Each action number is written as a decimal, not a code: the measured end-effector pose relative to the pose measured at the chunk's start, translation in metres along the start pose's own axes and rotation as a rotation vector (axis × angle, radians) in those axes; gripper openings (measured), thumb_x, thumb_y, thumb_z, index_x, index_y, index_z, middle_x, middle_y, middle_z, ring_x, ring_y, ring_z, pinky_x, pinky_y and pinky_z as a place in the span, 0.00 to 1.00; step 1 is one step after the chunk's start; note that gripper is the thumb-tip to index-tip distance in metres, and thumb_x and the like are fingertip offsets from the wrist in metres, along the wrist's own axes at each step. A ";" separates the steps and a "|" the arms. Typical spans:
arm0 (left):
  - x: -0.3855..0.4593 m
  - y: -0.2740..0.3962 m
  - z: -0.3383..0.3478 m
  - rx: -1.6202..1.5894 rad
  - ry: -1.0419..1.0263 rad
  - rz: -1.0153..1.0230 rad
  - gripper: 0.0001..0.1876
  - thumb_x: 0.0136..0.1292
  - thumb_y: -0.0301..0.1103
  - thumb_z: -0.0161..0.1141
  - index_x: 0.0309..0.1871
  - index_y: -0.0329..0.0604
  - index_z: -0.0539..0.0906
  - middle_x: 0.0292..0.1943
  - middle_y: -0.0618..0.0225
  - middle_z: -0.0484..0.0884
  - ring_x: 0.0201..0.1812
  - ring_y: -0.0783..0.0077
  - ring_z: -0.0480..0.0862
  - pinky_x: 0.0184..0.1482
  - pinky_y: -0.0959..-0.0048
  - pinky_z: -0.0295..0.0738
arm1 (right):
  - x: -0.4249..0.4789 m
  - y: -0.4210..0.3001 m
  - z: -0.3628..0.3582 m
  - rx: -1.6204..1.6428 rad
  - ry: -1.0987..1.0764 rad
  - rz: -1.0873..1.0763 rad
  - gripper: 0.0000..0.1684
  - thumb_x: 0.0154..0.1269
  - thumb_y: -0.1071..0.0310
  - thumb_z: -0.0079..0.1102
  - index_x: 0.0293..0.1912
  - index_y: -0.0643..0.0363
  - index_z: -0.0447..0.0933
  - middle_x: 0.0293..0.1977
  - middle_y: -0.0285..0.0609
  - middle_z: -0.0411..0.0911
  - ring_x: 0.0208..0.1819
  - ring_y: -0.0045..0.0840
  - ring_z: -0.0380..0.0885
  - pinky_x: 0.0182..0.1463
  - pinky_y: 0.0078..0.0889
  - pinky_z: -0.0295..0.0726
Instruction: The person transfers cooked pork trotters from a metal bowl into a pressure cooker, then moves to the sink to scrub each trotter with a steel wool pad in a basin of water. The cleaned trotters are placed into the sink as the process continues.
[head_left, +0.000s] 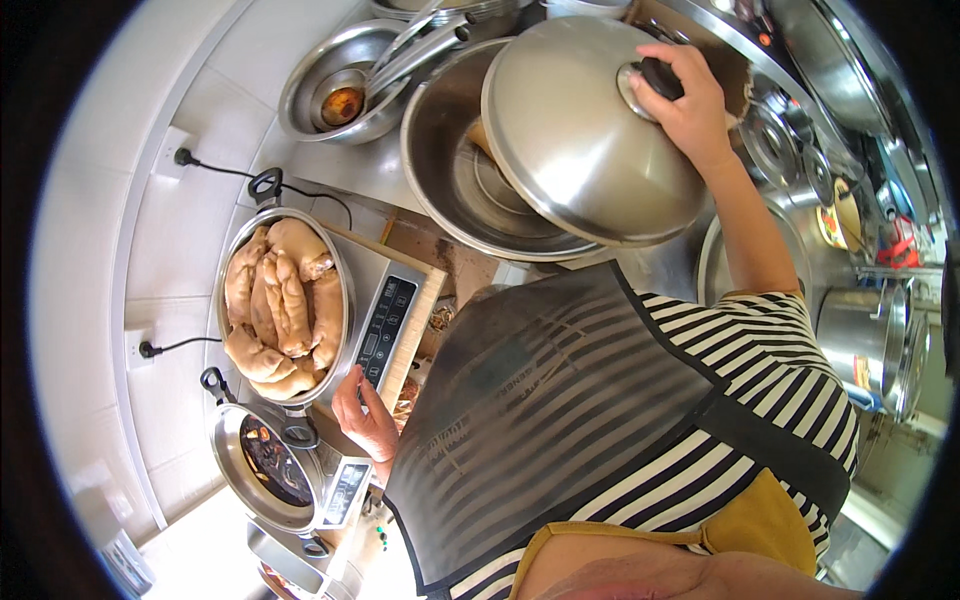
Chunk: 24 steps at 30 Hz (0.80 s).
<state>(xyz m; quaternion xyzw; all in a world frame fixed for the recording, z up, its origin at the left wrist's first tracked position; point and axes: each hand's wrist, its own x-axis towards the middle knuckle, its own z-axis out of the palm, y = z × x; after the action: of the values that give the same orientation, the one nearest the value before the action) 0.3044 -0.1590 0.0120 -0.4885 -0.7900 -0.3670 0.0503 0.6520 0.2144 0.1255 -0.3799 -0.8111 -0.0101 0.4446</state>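
At the upper right, my right hand (686, 105) grips the black knob (660, 78) of a large domed metal lid (574, 142). The lid is tilted over a wide steel basin (435, 161) and covers its right part; a brownish piece (480, 139) shows inside under the lid's edge. My left hand (366, 420) holds nothing visible, its fingers slightly bent beside the control panel (384, 330) of an induction cooker (360, 259); whether they touch it I cannot tell. On that cooker stands a steel pot (346, 300) heaped with pale brown cooked pig's trotters (281, 300).
A second steel pot (311, 487) with dark liquid and bits sits near a smaller panel (346, 491). At the top, a steel bowl (292, 112) holds ladles (420, 64). Black plugs (184, 156) with cords are in the tiled wall. Stacked pots and lids (776, 142) line the right.
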 end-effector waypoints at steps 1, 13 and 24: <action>-0.004 -0.001 -0.001 0.006 -0.002 -0.031 0.10 0.62 0.21 0.55 0.47 0.38 0.80 0.40 0.59 0.82 0.41 0.59 0.80 0.47 0.65 0.73 | 0.003 -0.007 0.005 0.020 -0.040 0.001 0.18 0.54 0.60 0.68 0.45 0.50 0.78 0.37 0.41 0.74 0.40 0.35 0.76 0.45 0.30 0.74; -0.060 -0.016 -0.023 0.106 0.064 -0.257 0.09 0.62 0.23 0.56 0.45 0.39 0.82 0.36 0.58 0.82 0.40 0.55 0.80 0.45 0.63 0.72 | 0.073 -0.108 0.070 0.436 -0.093 -0.341 0.16 0.54 0.72 0.67 0.44 0.57 0.78 0.36 0.41 0.76 0.37 0.29 0.76 0.45 0.26 0.75; -0.230 -0.138 0.010 -0.049 0.167 -0.637 0.08 0.64 0.29 0.57 0.44 0.37 0.81 0.34 0.56 0.83 0.34 0.57 0.83 0.37 0.64 0.77 | 0.180 -0.174 0.215 0.249 -0.324 -0.289 0.23 0.54 0.50 0.63 0.46 0.54 0.78 0.44 0.50 0.76 0.42 0.42 0.78 0.46 0.42 0.76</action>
<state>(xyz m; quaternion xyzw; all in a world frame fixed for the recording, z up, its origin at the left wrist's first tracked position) 0.3145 -0.3563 -0.1695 -0.1859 -0.8873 -0.4218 -0.0140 0.3325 0.2759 0.1823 -0.1987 -0.9128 0.0874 0.3459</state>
